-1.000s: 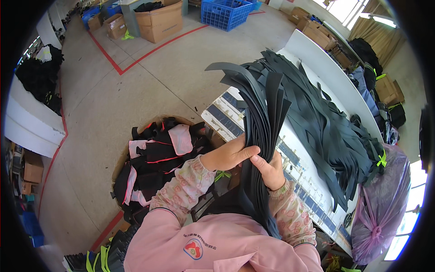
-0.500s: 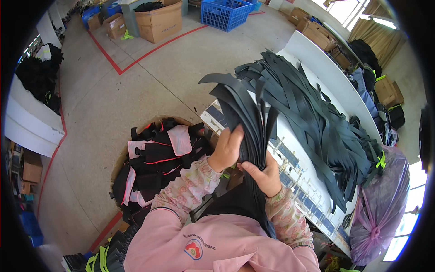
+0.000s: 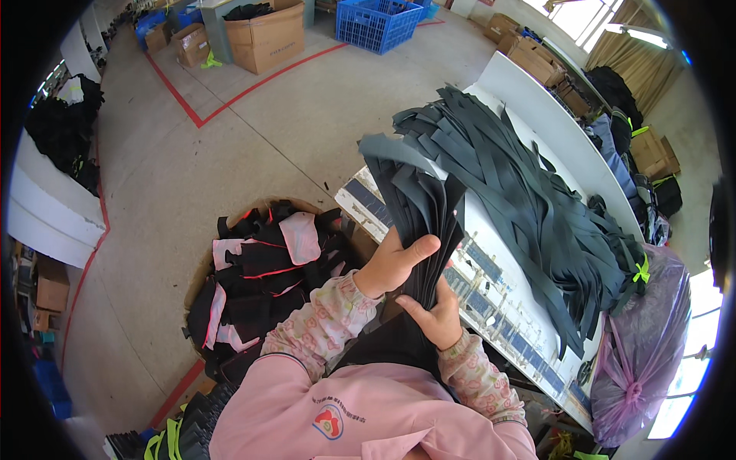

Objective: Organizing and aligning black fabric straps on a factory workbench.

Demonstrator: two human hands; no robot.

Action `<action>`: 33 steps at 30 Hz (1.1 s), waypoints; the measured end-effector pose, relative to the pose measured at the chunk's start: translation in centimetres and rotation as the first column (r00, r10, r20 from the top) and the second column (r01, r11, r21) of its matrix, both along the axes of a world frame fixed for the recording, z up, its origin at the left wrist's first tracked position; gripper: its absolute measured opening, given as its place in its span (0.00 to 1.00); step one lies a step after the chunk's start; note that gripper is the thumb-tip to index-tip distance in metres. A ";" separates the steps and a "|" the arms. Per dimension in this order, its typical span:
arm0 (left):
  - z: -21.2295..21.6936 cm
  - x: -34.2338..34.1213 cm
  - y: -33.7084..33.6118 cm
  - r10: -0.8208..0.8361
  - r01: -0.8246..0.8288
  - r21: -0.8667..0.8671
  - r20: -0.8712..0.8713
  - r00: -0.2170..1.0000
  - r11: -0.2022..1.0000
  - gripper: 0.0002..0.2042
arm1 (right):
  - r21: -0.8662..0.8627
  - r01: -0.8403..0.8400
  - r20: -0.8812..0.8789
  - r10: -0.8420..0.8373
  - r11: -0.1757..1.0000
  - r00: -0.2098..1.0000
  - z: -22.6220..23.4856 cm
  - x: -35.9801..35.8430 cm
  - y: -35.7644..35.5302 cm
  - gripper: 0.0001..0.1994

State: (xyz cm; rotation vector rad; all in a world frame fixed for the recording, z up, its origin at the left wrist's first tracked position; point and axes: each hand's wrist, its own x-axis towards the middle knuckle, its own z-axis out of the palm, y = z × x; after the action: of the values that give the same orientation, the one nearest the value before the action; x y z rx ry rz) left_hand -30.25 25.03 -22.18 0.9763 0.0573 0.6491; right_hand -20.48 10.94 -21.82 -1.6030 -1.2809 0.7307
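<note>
- Bundle of long, flat, dark grey webbing-like strips (image 3: 410,207): held by both hands near the left end of the worn white surface with dark rectangular bands along its edge (image 3: 514,299). Upper ends loosely spread, one strip bent over across the top. Lower part hard to tell from the black cloth at the person's lap. Contact between bundle and surface: cannot tell.
- Left hand (image 3: 387,264): higher of the two on the bundle, at its left side. Grip closed round the strips, thumb laid across their front; fingers mostly hidden behind.
- Right hand (image 3: 438,316): below the left hand, beside the near edge of the surface. Grip pinching the bundle, thumb in front, fingers along its right side; tightness cannot be judged.
- Large heap of loose dark grey strips (image 3: 521,184): spread lengthwise on the surface, strips crossing one another; yellow-green tie (image 3: 642,268) at the right end.
- Upright white board (image 3: 552,115): along the far side of the surface, behind the heap.
- Translucent purple plastic bag, knotted (image 3: 644,345): at the right end of the surface.
- Open brown cardboard box (image 3: 310,206): on the floor left of the surface; filled with black fabric pieces with pink panels and red edging (image 3: 268,261).
- Blue plastic lattice crate (image 3: 376,27): on the floor, well beyond the surface.
</note>
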 end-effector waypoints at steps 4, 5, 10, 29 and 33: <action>0.1 0.5 -0.1 -0.016 0.017 -0.026 0.036 0.999 1.000 0.31 | 0.074 -0.013 -0.067 0.018 0.997 0.998 -1.4 0.6 0.0 0.33; 0.4 0.5 -0.4 -0.017 0.018 -0.027 0.034 0.999 0.999 0.31 | 0.126 0.003 -0.110 0.011 0.992 0.994 -1.6 0.7 0.2 0.36; 1.8 0.6 -1.0 0.017 0.006 -0.183 0.122 0.992 0.983 0.31 | 0.182 0.026 0.123 -0.049 0.983 0.991 0.0 0.3 0.7 0.42; 0.4 -0.1 -0.6 -0.102 0.078 0.087 0.311 0.945 0.993 0.31 | 0.240 -0.052 0.218 -0.001 0.969 0.976 2.6 1.9 -0.1 0.40; 0.7 -0.6 -0.4 -0.213 0.195 0.093 0.253 0.944 0.976 0.30 | 0.478 -0.204 0.586 -0.137 0.854 0.798 10.6 3.8 1.2 0.34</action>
State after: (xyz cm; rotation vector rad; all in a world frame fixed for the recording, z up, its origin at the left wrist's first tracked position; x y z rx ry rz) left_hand -30.85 24.68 -21.45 0.9385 -0.2987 0.5857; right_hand -16.64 12.10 -11.26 -1.3820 -1.7812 -0.1705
